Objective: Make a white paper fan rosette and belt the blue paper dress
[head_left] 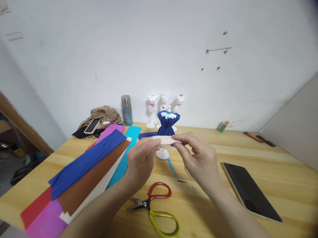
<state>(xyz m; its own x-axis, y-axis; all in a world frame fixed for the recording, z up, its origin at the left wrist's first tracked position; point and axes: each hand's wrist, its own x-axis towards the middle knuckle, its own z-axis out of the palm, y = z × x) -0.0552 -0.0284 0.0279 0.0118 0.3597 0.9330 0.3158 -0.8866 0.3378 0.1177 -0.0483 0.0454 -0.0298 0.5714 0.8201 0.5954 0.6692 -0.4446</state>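
The pale strip [167,140] is held up in front of the body, above the counter [217,215], and pulled out sideways between the two hands. The right hand [198,152] pinches its right end between thumb and forefinger. The left hand [143,157] has the other end at its fingertips; its thumb is partly hidden, so the grip there looks like a pinch, though I can't be sure. Gripping at both ends probably keeps so soft a piece flat and easy to see.

Just beyond the strip, at 12 o'clock, stands the dress form in pleated dark blue [166,125], its round base steadying it upright, perhaps kept this near for comparing by eye. Three barer forms [152,107] stand behind it by the wall, out of the working space.

The scissors [146,204] lie between the forearms at about 6 to 7 o'clock from the strip, blades pointing to 9 and slightly parted, so they seem left within easy reach. Long coloured sheets [84,165] overlap at 8 to 9 o'clock, fanned so that several colours show. A dark-screened tablet [249,190] lies flat at 4 o'clock, beside the right forearm, and the flask [127,110] stands at 10, back near the wall.
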